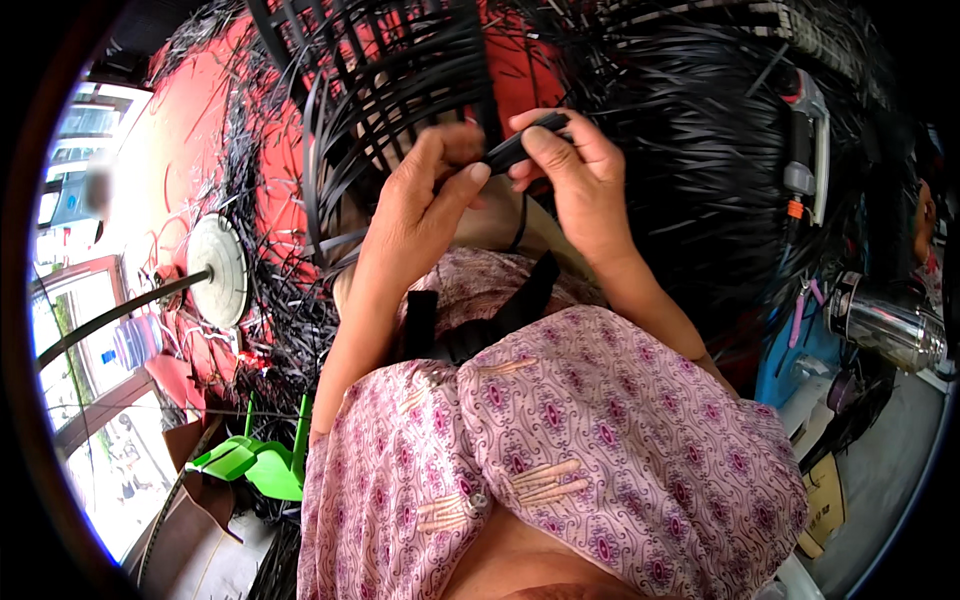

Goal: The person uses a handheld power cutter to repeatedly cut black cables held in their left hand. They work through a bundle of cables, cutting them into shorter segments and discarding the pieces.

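Note:
Both my hands meet above my lap at a short bundle of flat black strips [512, 152]. My left hand [425, 200] is closed at its lower left end, with the thumb along it and the other fingers a little blurred. At the upper right end my right hand [580, 170] pinches it between thumb and fingers. Just beyond my hands stands a black openwork weave of crossed strips [415, 80], with loose strip ends curving out on its left side. How the bundle joins the weave, if it does, I cannot tell.
A large heap of black strips [690, 190] lies to the right, beside a grey and black hand tool [802, 150]. Farther right are a purple-handled tool [798, 315] and a clear jar [885, 320]. At left are a round grey base [218, 270] and a green dustpan [275, 470].

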A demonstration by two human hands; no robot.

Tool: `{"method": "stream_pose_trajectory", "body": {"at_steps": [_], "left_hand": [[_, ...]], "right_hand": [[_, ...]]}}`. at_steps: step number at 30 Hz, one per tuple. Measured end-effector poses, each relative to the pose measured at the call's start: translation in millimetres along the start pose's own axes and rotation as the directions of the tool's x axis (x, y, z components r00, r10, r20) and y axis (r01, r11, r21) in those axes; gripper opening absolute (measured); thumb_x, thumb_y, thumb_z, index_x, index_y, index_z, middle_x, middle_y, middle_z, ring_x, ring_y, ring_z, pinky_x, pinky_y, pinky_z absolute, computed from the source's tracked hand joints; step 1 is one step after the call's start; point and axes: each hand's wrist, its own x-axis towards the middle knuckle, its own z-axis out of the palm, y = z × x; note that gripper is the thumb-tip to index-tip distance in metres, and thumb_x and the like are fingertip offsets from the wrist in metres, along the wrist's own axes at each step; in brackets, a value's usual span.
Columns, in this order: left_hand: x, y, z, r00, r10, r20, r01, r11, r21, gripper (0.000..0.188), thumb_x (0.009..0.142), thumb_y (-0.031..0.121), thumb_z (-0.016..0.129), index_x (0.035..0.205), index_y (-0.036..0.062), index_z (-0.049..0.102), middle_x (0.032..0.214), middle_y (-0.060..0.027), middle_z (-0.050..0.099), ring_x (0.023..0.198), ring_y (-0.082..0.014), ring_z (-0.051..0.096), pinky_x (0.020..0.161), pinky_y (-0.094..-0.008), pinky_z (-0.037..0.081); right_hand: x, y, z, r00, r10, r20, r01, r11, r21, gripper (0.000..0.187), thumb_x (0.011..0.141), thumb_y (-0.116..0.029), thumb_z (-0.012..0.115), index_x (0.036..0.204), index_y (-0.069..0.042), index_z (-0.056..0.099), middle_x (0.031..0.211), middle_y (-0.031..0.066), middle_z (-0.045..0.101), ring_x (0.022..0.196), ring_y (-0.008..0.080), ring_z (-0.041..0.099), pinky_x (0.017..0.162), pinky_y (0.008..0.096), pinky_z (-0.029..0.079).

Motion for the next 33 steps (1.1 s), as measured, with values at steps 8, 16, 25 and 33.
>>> {"method": "stream_pose_trajectory", "body": {"at_steps": [8, 16, 25, 33], "left_hand": [[3, 1, -7, 0.991, -0.121, 0.061, 0.112, 0.984, 0.141, 0.014, 0.096, 0.015, 0.059, 0.091, 0.0021, 0.062, 0.066, 0.0032, 0.052, 0.058, -0.0031, 0.044, 0.052, -0.0204, 0.035], [1, 0, -27, 0.978, -0.170, -0.120, 0.170, 0.985, -0.009, 0.013, 0.093, 0.018, 0.064, 0.093, 0.0047, 0.065, 0.067, 0.0068, 0.056, 0.055, 0.0007, 0.039, 0.049, -0.0190, 0.027], [9, -13, -30, 0.982, -0.183, -0.043, 0.180, 0.981, -0.067, 0.010, 0.091, 0.017, 0.067, 0.089, 0.0070, 0.064, 0.068, 0.0049, 0.059, 0.052, 0.0006, 0.038, 0.048, -0.0170, 0.027], [18, -2, -39, 0.982, -0.168, -0.087, 0.172, 0.984, 0.044, 0.008, 0.086, 0.011, 0.069, 0.087, 0.0045, 0.065, 0.067, 0.0088, 0.051, 0.057, 0.0003, 0.037, 0.052, -0.0192, 0.027]], "right_hand": [[5, -11, -7, 0.989, -0.030, 0.147, 0.046, 0.993, -0.108, 0.019, 0.093, -0.012, 0.064, 0.110, -0.001, 0.064, 0.092, 0.0031, 0.062, 0.078, 0.0090, 0.062, 0.065, 0.0243, 0.054], [24, -87, -171, 0.753, -0.574, -0.321, 0.003, 0.491, -0.871, 0.045, 0.087, -0.031, 0.072, 0.122, -0.003, 0.063, 0.106, 0.0090, 0.064, 0.093, 0.0185, 0.062, 0.086, 0.0321, 0.049], [17, -115, -287, 0.749, -0.555, -0.362, -0.589, -0.309, -0.747, 0.056, 0.086, -0.047, 0.067, 0.126, -0.008, 0.062, 0.124, 0.0179, 0.060, 0.114, 0.0383, 0.057, 0.096, 0.0472, 0.046], [34, -120, -318, 0.689, -0.448, -0.570, -0.696, -0.187, -0.694, 0.070, 0.081, -0.047, 0.070, 0.137, -0.008, 0.052, 0.121, 0.0140, 0.065, 0.113, 0.0319, 0.062, 0.095, 0.0435, 0.047]]}}
